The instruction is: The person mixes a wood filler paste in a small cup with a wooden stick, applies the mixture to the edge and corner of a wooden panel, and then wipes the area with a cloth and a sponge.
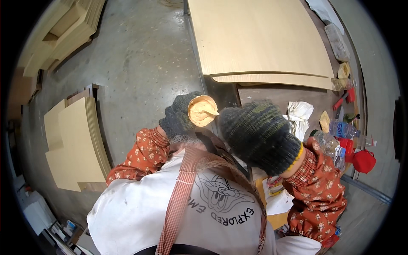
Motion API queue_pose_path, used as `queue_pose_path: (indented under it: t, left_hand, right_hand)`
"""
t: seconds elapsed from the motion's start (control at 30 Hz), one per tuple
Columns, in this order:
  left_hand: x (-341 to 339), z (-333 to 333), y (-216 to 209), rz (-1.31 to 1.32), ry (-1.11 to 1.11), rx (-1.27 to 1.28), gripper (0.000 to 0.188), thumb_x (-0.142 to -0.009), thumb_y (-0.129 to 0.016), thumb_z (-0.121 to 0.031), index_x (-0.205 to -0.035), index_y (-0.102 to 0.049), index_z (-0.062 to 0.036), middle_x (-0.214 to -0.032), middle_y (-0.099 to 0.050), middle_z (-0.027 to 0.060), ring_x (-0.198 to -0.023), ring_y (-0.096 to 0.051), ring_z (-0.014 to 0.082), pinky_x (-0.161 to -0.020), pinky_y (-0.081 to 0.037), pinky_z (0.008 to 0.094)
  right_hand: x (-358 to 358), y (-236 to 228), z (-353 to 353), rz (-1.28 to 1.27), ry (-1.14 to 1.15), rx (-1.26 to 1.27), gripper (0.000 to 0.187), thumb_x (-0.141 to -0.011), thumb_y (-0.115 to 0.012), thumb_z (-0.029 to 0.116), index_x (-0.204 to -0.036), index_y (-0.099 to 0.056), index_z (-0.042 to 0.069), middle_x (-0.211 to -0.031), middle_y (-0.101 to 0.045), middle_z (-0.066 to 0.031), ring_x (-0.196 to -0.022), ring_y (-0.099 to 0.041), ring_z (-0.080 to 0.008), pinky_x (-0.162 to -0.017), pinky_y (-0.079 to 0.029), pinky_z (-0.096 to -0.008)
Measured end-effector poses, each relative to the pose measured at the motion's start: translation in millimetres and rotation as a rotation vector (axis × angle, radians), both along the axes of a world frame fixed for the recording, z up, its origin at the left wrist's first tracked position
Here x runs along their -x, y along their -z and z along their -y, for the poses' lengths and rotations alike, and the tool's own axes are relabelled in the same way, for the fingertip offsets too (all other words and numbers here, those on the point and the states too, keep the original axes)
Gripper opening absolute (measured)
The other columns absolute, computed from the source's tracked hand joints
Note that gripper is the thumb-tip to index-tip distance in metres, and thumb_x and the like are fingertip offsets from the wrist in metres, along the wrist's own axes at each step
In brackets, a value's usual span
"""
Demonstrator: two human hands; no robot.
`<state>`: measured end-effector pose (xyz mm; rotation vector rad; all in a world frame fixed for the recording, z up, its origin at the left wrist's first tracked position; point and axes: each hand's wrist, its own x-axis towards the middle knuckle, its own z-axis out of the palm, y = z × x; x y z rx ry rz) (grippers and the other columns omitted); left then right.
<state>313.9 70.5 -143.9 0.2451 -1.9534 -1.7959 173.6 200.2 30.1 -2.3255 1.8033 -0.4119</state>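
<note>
My left hand [177, 115], in a dark grey knitted glove, is wrapped round a small round cup [191, 120] in front of my chest. Tan paste [199, 109] fills the cup, which is tipped so its opening shows. A thin pale stick [212, 113], smeared with the same colour, reaches into the paste from the right. Its outer end runs to the fingertips of my right hand [259, 136], closed in a dark green and grey knitted glove. The grip itself is hidden behind the glove's back.
Large pale wooden panels [259, 36] lie on the bench ahead to the right. Beside my right arm are white crumpled cloth [299, 114], plastic bottles [329, 144], a red cap-like object [364, 161] and a red-handled tool [340, 101]. Stacked panels [78, 140] stand on the floor at left.
</note>
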Motion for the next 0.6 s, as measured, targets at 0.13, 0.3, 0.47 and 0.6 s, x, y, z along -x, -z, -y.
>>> queue_pose_path:
  t: [0.13,0.3,0.47,0.6]
  left_hand:
    - [1.1,7.4,37.6,0.007,0.194,-0.341,0.038,-0.068,-0.069,-0.012,-0.103,-0.055,-0.0023,-0.101,-0.057,0.0110,-0.091,-0.056,0.0189,-0.081,-0.045,0.0275]
    - [5.5,15.6,67.9,0.000,0.411,-0.493,0.032,-0.077,-0.062,-0.006,-0.107,-0.054,-0.0018,-0.109,-0.055,0.0110,-0.097,-0.054,0.0168,-0.087,-0.043,0.0257]
    - [-8.3,16.6,31.3,-0.100,0.498,-0.844,0.030,-0.081,-0.056,-0.009,-0.110,-0.050,-0.0021,-0.108,-0.055,0.0111,-0.096,-0.055,0.0189,-0.083,-0.046,0.0272]
    - [-11.0,12.6,41.9,0.005,0.384,-0.582,0.037,-0.074,-0.065,-0.011,-0.107,-0.052,-0.0022,-0.105,-0.057,0.0087,-0.093,-0.055,0.0180,-0.083,-0.046,0.0276]
  right_hand:
    - [-2.1,-17.4,-2.0,0.000,0.017,-0.117,0.015,-0.069,-0.058,0.014,-0.084,-0.057,0.009,-0.077,-0.057,-0.0093,-0.073,-0.055,-0.0257,-0.063,-0.044,-0.0364]
    - [2.9,0.3,-2.6,0.040,-0.006,-0.124,0.017,-0.069,-0.058,0.015,-0.085,-0.057,0.009,-0.078,-0.057,-0.0089,-0.074,-0.056,-0.0256,-0.064,-0.044,-0.0365]
    - [-1.8,-21.7,5.1,-0.060,0.000,-0.226,0.018,-0.070,-0.057,0.016,-0.085,-0.055,0.007,-0.069,-0.057,-0.0095,-0.065,-0.056,-0.0273,-0.058,-0.044,-0.0374]
    - [-4.3,-26.6,-3.8,-0.067,-0.012,-0.127,0.021,-0.070,-0.056,0.017,-0.088,-0.054,0.006,-0.068,-0.057,-0.0109,-0.062,-0.056,-0.0278,-0.056,-0.045,-0.0374]
